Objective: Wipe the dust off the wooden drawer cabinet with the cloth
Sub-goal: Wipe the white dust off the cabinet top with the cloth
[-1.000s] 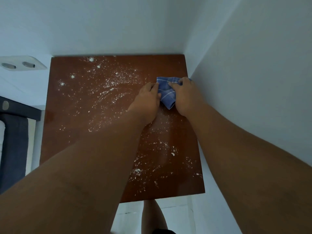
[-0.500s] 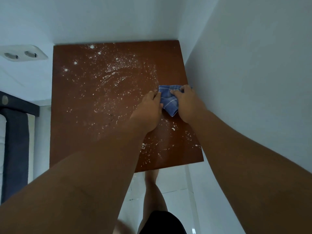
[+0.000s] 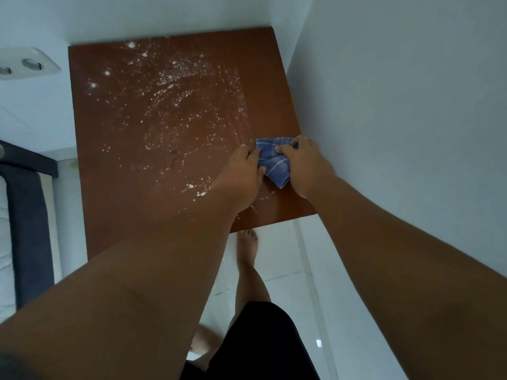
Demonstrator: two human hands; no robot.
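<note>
- Nearest to me, below my forearms, are my black shorts (image 3: 258, 344) and one bare foot (image 3: 247, 242) on the glossy white tiled floor (image 3: 310, 297), just short of the front edge of the cabinet.
- My left hand (image 3: 241, 176) lies knuckles-up on the flat reddish-brown wooden top of the drawer cabinet (image 3: 123, 160), its fingers curled onto the left edge of the small blue checked cloth (image 3: 274, 163) and gripping it.
- My right hand (image 3: 304, 163) presses down on the right side of the same cloth, fingertips bent over its far edge, so both hands hold it bunched between them.
- The cloth sits on the cabinet top near its front right corner, with one pointed corner sticking out toward me between my hands.
- Just right of my right hand, the plain white wall (image 3: 397, 133) runs along the cabinet's right edge.
- Just left of my left wrist lie a few white crumbs of dust (image 3: 197, 190).
- Beyond and left of my hands, scattered white powdery dust (image 3: 175, 86) speckles the top in a curved sweep, thickest toward the far side.
- Far left of my hands are a dark grey bed edge (image 3: 27, 215) and, higher on the wall, a white double socket plate (image 3: 24, 64).
</note>
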